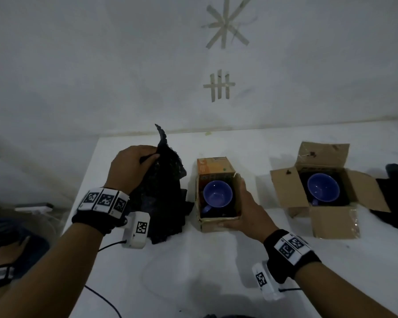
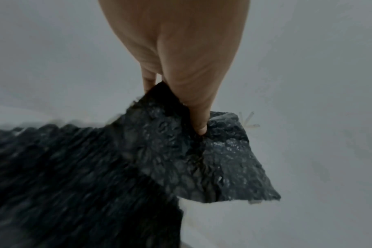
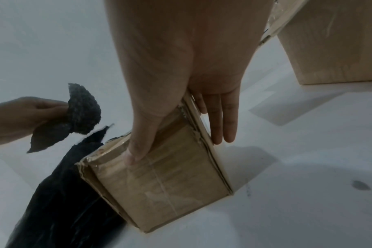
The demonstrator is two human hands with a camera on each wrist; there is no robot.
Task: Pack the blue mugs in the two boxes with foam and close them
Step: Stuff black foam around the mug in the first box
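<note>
My left hand (image 1: 151,157) pinches the top of a black bubbled foam sheet (image 1: 163,193) and holds it upright on the white table; in the left wrist view the thumb presses into the foam (image 2: 202,159). Right of it stands a small open cardboard box (image 1: 216,226) with a blue mug (image 1: 217,195) inside on dark padding. My right hand (image 1: 233,203) grips this box's (image 3: 170,193) near right corner, thumb on the front face and fingers along the side. A larger box (image 1: 331,222), flaps spread, holds a second blue mug (image 1: 323,188).
More black foam (image 1: 395,203) lies at the table's far right, beside the larger box. The white table (image 1: 193,271) ends at a left edge near my left wrist and meets a wall with tape marks (image 1: 218,86) behind. Thin cables (image 1: 104,299) trail from both wrists.
</note>
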